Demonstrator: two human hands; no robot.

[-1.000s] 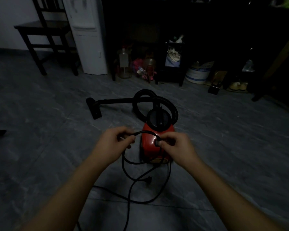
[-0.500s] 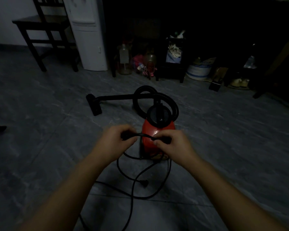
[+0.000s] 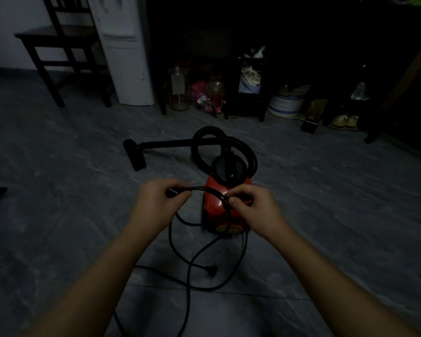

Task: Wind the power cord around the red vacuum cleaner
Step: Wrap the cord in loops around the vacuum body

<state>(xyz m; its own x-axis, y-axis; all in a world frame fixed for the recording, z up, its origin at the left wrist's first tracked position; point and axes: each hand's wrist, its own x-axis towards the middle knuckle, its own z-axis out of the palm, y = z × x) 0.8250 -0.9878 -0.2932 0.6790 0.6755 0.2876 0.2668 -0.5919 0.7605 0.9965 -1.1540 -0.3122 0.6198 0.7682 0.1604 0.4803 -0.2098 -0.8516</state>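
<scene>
Nearest the camera, slack loops of the black power cord [image 3: 199, 188] trail over the grey tiled floor [image 3: 58, 215], with the plug [image 3: 213, 269] lying inside one loop. Above them, the left hand [image 3: 156, 203] curls around a bunch of cord strands, and the right hand [image 3: 253, 205] pinches the same bunch between thumb and fingers (a short arc spans the two). Just beyond stands the red vacuum cleaner [image 3: 214, 210], with cord hanging down its near side. Its black hose [image 3: 250, 154] coils behind, and the nozzle [image 3: 134, 154] lies to the left. A dark chair [image 3: 58, 45] stands farthest.
</scene>
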